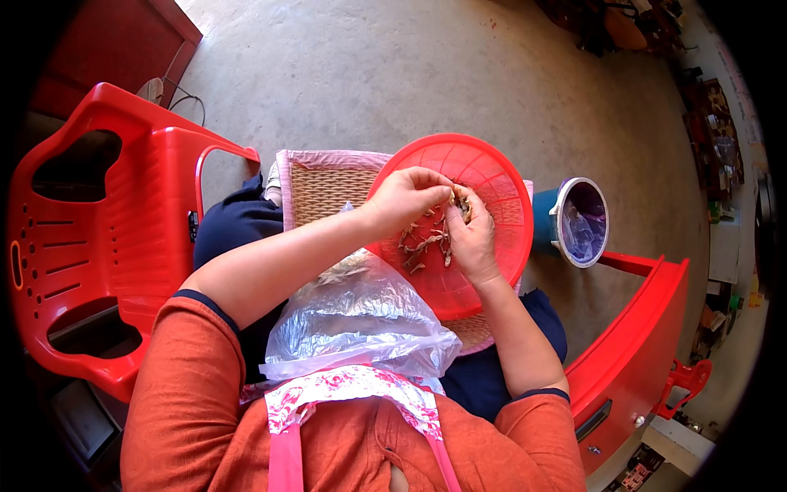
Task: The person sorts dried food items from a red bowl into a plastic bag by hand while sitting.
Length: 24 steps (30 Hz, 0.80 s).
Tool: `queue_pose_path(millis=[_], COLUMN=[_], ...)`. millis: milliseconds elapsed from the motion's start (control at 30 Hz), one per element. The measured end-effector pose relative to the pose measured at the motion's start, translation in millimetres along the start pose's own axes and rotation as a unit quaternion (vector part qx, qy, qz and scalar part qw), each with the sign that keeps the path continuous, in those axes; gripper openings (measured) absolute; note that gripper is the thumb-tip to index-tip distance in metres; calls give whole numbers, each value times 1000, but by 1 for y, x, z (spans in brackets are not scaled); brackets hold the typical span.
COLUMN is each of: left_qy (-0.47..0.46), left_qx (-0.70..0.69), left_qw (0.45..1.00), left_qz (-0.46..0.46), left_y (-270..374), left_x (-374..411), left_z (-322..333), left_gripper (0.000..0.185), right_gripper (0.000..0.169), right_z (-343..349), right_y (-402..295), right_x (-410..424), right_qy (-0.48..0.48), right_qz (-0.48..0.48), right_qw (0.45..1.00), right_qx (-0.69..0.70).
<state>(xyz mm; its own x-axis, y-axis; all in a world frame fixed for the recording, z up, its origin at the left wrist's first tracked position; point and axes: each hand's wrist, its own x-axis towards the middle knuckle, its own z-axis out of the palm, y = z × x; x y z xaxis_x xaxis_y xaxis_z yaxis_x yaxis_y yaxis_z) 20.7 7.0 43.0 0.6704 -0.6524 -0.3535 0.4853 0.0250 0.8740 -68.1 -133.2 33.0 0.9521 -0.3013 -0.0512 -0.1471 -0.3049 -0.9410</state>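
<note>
My left hand (412, 200) and my right hand (474, 240) meet over a round red plastic basket (510, 270). A brownish dried plant clump (462, 208) sits in the fingers of my right hand. The thumb and forefinger of my left hand pinch at its upper left edge. Dried strips (424, 243) lie scattered in the basket below. The basket rests on a woven wicker surface with pink cloth edging (332, 184). Across my lap lies a clear plastic bag (363, 313), with pale dried pieces (344, 267) visible towards its far end.
A teal bucket with a white rim (555, 215) and a plastic liner stands right of the basket. At the left is a red plastic chair (138, 246); at the lower right, a red drawer unit (627, 363). A dark red cabinet (117, 55) stands at upper left on the concrete floor (369, 80).
</note>
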Motion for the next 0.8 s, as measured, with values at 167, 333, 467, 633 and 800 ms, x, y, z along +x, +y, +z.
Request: queue_pose_path(millis=[167,333,467,633,800], left_qy=[-16,-32,-34,-9,6], left_qx=[-141,-152,-83,87,37], left_qw=[986,984,994,994,998], left_qz=[-89,-88,-69,-73,-45], left_y=[2,1,-4,6,5], left_x=[5,3,5,-1,-4], left_z=[-9,-8,-9,2,4], left_gripper=[19,21,20,29,34], right_gripper=[17,14,13,13,12], right_z=[-6,-17,-12,-15,-36], right_y=[-4,-7,3,-6,-9], right_x=[3,3,3,0,15], right_qy=[-21,-115,-69,-54,111], right_qz=[146,216,197,98,249], right_qw=[945,844,895,977,887], right_qx=[293,478,395,181,373])
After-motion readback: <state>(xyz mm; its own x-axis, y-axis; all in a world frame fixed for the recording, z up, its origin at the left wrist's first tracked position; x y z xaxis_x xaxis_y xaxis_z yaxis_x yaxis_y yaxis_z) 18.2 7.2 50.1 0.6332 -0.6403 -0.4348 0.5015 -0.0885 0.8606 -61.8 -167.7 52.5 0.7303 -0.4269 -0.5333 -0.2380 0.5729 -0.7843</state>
